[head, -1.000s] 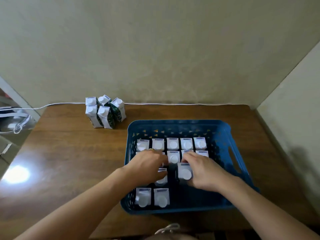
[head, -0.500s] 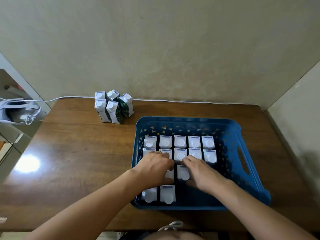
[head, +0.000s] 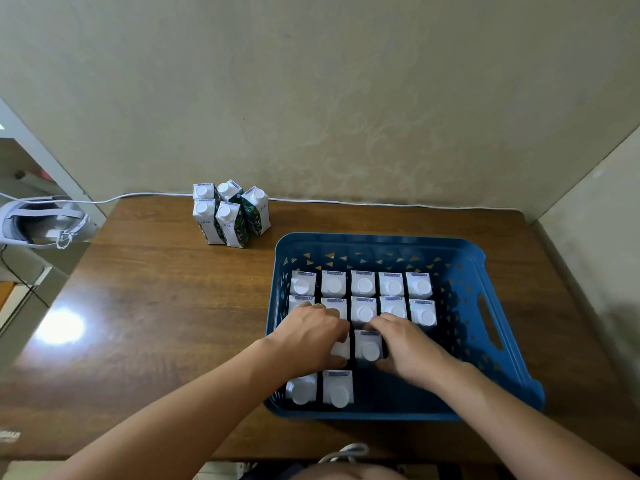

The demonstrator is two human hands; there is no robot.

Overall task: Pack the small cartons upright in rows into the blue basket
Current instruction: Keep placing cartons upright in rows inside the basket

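Observation:
The blue basket (head: 485, 327) sits on the right half of the wooden table. Two full rows of upright white-capped cartons (head: 363, 284) stand against its far wall, and two more cartons (head: 337, 389) stand at the near left corner. My left hand (head: 311, 336) covers and grips a carton (head: 341, 348) in the third row. My right hand (head: 410, 346) grips the carton (head: 369, 346) just right of it, fingers curled over its top and side. The two held cartons stand side by side.
Several loose cartons (head: 230, 213) stand grouped at the table's back left. A white cable (head: 381, 203) runs along the wall edge. A white headset (head: 41, 225) lies off the left end. Walls close in behind and at the right.
Both hands have stayed on the two third-row cartons, nudging them slightly toward the second row. The camera has shifted, so the basket sits further right in view.

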